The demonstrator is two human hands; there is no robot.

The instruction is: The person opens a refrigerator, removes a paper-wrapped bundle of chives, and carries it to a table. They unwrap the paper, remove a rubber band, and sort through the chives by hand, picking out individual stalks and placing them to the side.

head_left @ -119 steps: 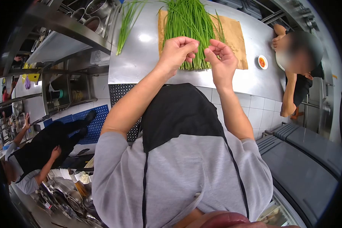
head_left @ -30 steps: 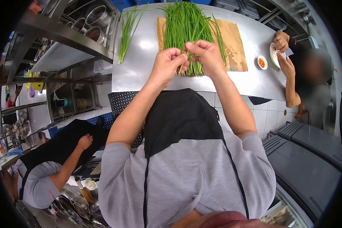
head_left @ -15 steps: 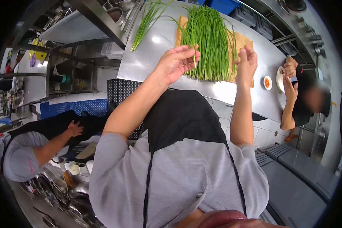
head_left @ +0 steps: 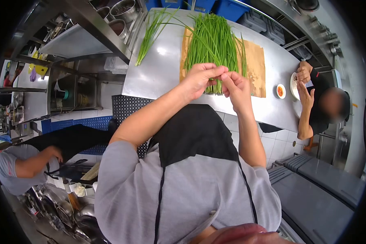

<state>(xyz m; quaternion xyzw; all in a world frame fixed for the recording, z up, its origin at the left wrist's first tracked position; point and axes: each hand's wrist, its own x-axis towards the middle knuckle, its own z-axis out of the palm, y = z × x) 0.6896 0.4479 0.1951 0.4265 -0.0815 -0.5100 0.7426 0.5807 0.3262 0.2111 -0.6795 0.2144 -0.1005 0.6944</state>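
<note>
A large heap of green garlic chives (head_left: 215,40) lies on brown paper (head_left: 254,67) on the steel table. My left hand (head_left: 199,81) is closed in front of the heap, its fingers around a few chives whose leaves run up and away from it. My right hand (head_left: 236,90) meets it, thumb and finger pinched together at the left fingertips. What the right fingers pinch is too small to make out. A smaller bunch of chives (head_left: 149,36) rests apart at the table's left side.
A small dish of red sauce (head_left: 280,91) and a white plate (head_left: 294,85) stand at the table's right, beside a seated co-worker (head_left: 313,97). Another person (head_left: 24,162) is at the left. Blue bins (head_left: 227,9) line the far edge.
My right hand has moved left from beside the heap to meet my left hand, and its fingers are now pinched. The person at the left has drawn an arm back.
</note>
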